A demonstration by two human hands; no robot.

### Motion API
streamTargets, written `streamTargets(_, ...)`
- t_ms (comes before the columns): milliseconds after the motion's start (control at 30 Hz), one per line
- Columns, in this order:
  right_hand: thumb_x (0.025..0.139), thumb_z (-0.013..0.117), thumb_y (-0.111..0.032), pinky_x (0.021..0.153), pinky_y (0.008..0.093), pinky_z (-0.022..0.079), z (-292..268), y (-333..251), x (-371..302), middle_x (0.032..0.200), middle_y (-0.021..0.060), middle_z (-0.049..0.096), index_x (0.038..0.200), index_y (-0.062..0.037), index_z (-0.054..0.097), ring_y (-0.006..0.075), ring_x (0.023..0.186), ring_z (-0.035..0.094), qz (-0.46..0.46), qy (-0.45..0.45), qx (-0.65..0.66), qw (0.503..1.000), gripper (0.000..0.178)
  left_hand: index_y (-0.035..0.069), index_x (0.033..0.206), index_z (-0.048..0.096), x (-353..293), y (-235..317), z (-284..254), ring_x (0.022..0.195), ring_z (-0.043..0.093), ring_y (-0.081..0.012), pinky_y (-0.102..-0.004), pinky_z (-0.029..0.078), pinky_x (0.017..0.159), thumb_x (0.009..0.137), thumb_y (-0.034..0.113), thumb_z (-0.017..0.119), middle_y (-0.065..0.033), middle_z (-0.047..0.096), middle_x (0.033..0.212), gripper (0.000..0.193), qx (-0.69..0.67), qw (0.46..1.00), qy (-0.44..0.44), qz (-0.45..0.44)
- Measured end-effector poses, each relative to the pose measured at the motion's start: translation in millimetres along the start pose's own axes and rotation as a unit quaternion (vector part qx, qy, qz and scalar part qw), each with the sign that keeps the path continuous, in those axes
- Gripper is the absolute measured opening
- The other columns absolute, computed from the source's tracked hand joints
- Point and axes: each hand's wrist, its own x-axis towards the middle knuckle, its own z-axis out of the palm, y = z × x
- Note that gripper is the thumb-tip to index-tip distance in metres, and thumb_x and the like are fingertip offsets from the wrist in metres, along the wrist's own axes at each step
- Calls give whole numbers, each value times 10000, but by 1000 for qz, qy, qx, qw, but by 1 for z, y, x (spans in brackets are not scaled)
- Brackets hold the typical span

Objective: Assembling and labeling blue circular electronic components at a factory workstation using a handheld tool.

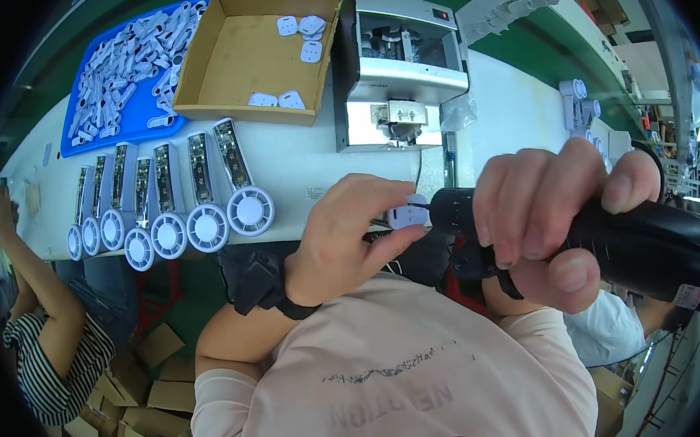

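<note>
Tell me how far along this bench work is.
Looks done: seven white fan-shaped units lined up on the white table. In hand: the left hand pinches a small white plastic part against the tip of the black electric screwdriver gripped by the right hand. Apparently left: loose white parts in the blue tray and cardboard box.

Bare white tabletop (339, 167) between the row of seven white fan-headed units (169, 209) and the grey box-shaped machine (397, 63): open lane. Behind it the brown cardboard box (256, 52) and blue plastic tray of white parts (129, 72) block. Right side is crowded by white stacked parts (580, 108).
</note>
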Motion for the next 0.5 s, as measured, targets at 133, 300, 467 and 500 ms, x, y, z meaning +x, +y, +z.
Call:
streamTargets(133,958,684,-114,548,330,494,-13,7,8,805,39,527,1268,-122,438,169,581,545,30,5,76,997,397,24,1092,662,-4,-3,-4,959,699,-329,-390,564,790,795,104,879,-168,731,1167,377,-12,999,13,27)
streamTargets(300,902,666,28,573,329,516,-32,73,4,800,84,572,1203,-65,487,183,602,571,-73,85,-223,968,362,40,1077,650,-5,-2,-13,955,703,-340,-397,568,801,786,81,884,-174,731,1158,375,45,998,-4,36)
streamTargets(467,873,648,91,576,333,523,-20,89,-5,782,100,587,1184,-47,494,185,607,586,-8,122,-168,978,374,45,1105,648,-6,-6,-9,961,704,-345,-398,571,818,776,44,879,-178,731,1152,402,27,998,13,56)
streamTargets(500,866,649,96,576,332,523,-18,85,-4,773,99,586,1182,-48,499,185,607,589,44,139,-154,977,378,44,1111,648,-6,-5,-8,963,704,-347,-399,571,823,773,34,877,-179,731,1151,409,24,998,17,59)
